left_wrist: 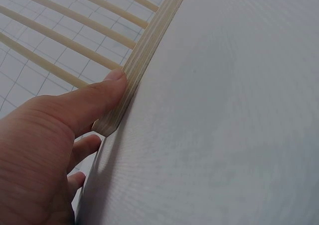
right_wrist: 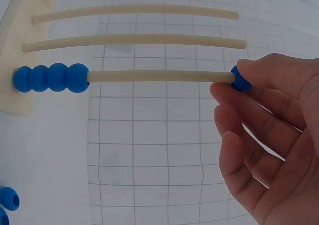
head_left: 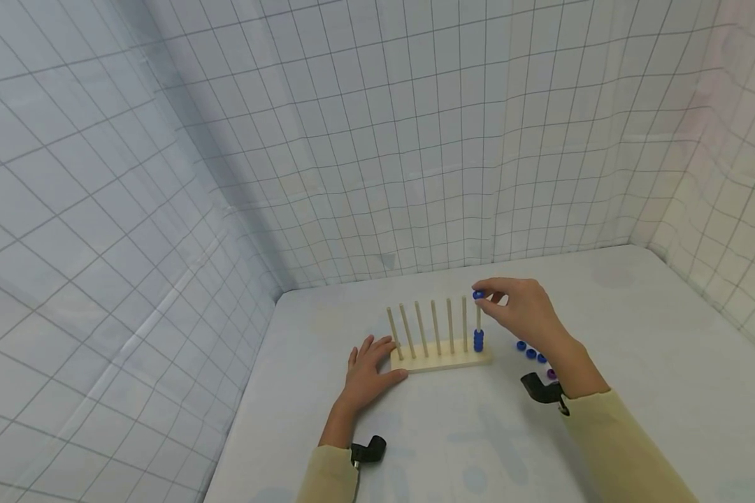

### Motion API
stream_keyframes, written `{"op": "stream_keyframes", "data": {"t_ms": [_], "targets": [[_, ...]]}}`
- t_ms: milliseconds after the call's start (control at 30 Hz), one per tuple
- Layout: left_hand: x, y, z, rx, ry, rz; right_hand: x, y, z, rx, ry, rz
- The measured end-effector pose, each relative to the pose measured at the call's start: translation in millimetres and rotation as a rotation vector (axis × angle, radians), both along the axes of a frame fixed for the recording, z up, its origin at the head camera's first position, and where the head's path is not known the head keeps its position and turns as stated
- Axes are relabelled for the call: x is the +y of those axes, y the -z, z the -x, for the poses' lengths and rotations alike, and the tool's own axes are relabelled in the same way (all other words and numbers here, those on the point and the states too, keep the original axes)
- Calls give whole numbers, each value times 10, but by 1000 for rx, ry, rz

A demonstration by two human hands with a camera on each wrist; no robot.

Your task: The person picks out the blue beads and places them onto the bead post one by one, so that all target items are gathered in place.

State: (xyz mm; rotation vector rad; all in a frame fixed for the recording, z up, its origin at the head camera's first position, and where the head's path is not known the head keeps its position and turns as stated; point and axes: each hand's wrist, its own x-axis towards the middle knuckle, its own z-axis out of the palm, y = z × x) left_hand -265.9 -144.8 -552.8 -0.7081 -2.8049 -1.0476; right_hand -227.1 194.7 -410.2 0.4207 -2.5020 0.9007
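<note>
A pale wooden peg stand point(head_left: 443, 362) stands on the table, with several upright pegs along its base. At its left end my left hand point(head_left: 366, 377) holds the base between thumb and fingers; the left wrist view has the thumb point(left_wrist: 102, 98) against the front edge. My right hand point(head_left: 528, 311) pinches a blue bead point(right_wrist: 242, 79) between thumb and index finger, right at the top of the rightmost peg point(right_wrist: 159, 76). Several blue beads point(right_wrist: 58, 77) are stacked at the foot of that same peg. The other pegs point(head_left: 419, 328) carry no beads.
Loose blue beads point(head_left: 531, 353) and a purple bead point(head_left: 551, 374) lie on the white table point(head_left: 453, 426) right of the stand, below the right forearm. Grid-patterned cloth walls point(head_left: 403, 154) rise behind the table and at both sides.
</note>
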Motion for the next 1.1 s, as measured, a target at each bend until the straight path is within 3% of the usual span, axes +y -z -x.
{"op": "stream_keyframes", "data": {"t_ms": [700, 1100], "targets": [[-11, 35, 13, -5, -2, 15, 2, 114, -6, -45, 9, 7], [-7, -21, 6, 1, 7, -15, 0, 203, 3, -64, 21, 20]]}}
